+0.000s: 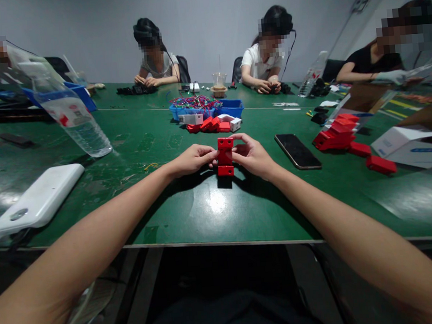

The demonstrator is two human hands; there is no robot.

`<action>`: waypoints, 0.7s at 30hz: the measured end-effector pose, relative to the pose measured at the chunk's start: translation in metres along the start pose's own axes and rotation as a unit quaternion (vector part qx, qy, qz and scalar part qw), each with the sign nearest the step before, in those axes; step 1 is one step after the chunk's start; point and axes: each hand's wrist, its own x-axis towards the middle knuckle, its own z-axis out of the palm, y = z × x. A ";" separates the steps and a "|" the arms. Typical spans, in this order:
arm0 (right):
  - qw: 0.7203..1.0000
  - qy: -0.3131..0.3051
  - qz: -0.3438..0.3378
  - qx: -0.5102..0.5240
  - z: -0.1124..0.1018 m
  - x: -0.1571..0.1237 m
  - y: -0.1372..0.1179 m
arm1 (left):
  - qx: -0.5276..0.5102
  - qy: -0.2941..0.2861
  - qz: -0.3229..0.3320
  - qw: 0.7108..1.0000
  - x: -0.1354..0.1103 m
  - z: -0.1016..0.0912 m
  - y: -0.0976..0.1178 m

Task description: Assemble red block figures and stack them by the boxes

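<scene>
A small red bracket-like part (225,156) with round holes stands upright between my two hands, just above the green table (190,219). My left hand (195,158) pinches its left side between thumb and fingers. From the right, my right hand (251,155) grips the opposite side, with the index finger near its top edge. Beyond the hands lies a pile of similar red parts (211,125) with white parts (191,119) among them. Just behind the pile, a blue tray (178,114) holds a tangle of coloured wires (196,102).
On the left are a white power bank (41,195) and a water bottle (72,118). A phone (298,151), more red parts (337,133) and a white box (416,141) lie to the right. Several co-workers sit around the table, one wearing a glove (391,77).
</scene>
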 end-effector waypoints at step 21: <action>0.999 0.002 -0.022 -0.037 -0.001 0.000 0.003 | -0.010 -0.006 -0.004 1.000 0.000 -0.001 0.003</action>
